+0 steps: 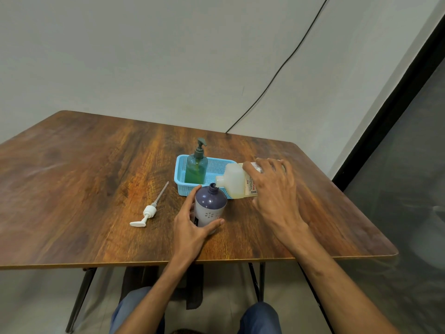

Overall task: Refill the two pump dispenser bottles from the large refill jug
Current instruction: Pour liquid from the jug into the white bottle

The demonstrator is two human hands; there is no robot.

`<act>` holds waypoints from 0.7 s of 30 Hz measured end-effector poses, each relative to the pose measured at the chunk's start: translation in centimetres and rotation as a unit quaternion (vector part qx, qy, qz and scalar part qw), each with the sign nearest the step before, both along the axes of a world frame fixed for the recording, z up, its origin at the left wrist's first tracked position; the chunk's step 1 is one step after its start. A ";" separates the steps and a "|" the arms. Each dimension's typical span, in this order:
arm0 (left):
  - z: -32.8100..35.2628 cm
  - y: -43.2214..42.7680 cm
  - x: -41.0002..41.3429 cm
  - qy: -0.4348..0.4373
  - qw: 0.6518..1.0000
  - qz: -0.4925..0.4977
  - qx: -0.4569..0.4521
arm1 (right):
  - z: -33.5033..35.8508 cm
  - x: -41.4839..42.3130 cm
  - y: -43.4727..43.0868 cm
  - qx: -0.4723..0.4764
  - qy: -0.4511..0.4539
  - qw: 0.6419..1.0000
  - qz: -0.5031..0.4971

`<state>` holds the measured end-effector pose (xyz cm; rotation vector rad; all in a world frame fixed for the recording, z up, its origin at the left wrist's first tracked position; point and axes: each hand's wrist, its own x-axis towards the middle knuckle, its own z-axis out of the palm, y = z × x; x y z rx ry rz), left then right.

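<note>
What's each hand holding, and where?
Left hand grips the purple bottle around its body; right hand holds the tilted refill jug around its labelled middle, spout at the bottle's neck.

Purple bottle (210,203): upright on tabletop (96,177), neck open, pump off. Dark purple shoulder, pale lower body with a flower print.
White pump (147,213): lies flat on tabletop, left of purple bottle and apart from it, dip tube pointing away.
Green bottle (196,169): clear green, upright in far-left corner of blue basket (178,180), dark pump fitted, green liquid inside.
Refill jug (234,180): translucent white, tipped sideways, spout at purple bottle's neck. Yellowish liquid pooled along its lower side.
</note>
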<state>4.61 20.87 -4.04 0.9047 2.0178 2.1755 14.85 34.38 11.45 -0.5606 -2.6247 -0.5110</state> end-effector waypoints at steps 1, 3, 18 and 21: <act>0.0 0.0 0.0 0.001 1.000 0.000 -0.001 | 0.0 0.0 0.0 0.000 0.000 1.000 0.000; -0.1 0.0 0.0 0.002 1.000 0.000 -0.001 | 0.0 0.0 0.0 -0.002 -0.001 1.000 0.002; -0.1 0.0 0.0 -0.001 1.000 -0.005 0.011 | 0.0 -0.1 0.0 -0.002 0.002 1.000 0.004; -0.1 0.0 0.0 -0.005 1.000 -0.007 0.012 | 0.1 -0.1 0.1 -0.003 -0.008 1.000 0.004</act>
